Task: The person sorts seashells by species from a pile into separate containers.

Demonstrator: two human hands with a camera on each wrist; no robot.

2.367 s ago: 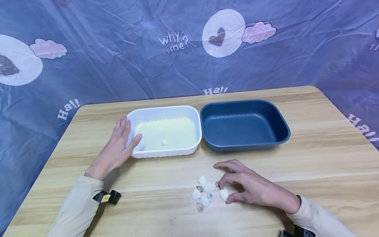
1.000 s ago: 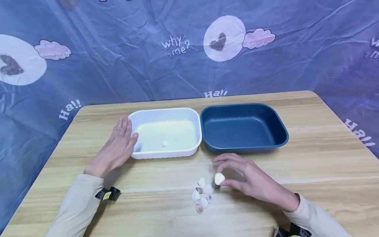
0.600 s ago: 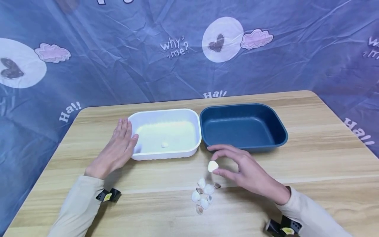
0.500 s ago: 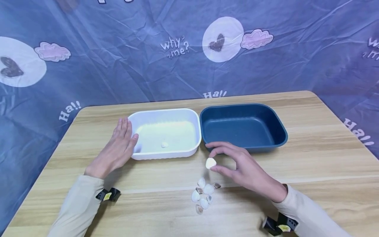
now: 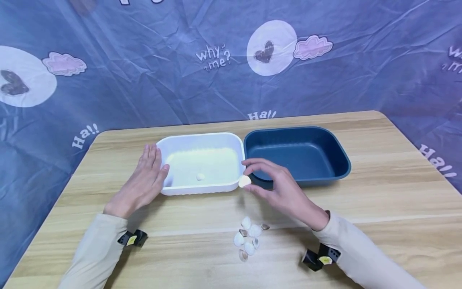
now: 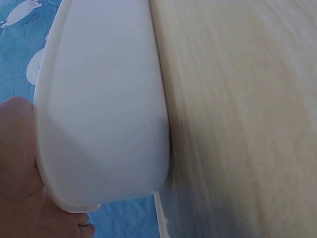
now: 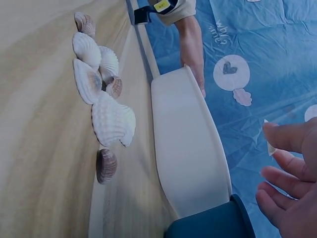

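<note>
Between thumb and index finger, my right hand [image 5: 279,186] pinches a white seashell [image 5: 244,181] above the table, right by the front right corner of the white basin [image 5: 202,188]. In the right wrist view only the thin edge of that seashell [image 7: 270,144] shows past the thumb. My left hand [image 5: 138,182] rests with fairly straight fingers on the left rim of the white basin. One small white shell [image 5: 200,176] lies inside it. Several white and brown shells [image 5: 249,239] are grouped on the table in front; the right wrist view shows their ribbed surfaces.
A dark blue basin [image 5: 297,179] stands against the white basin's right side. Both are on a wooden table [image 5: 173,249] toward its back edge. Behind hangs a blue printed cloth [image 5: 151,72]. Each sleeve has a black wrist camera, one at the left [image 5: 132,238].
My right hand has picked a white shell up off the table beside the group and carried it left and forward to the white basin's corner. The left hand has stayed on the rim.
</note>
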